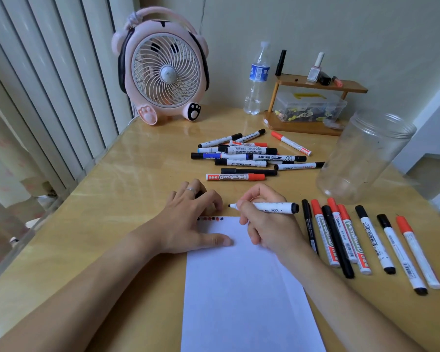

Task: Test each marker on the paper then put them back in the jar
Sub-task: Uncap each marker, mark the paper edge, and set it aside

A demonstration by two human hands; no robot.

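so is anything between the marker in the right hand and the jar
Nothing visible blocks it. The marker in the right hand has bare table between it and the open, empty jar; the row of laid-out markers lies nearer the person, off that path.

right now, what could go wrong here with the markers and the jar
1. The uncapped marker in the right hand has its tip just past the top edge of the paper, so a stroke may land on the table.
2. The empty jar stands near the right table edge; a reach for the pile might knock it.
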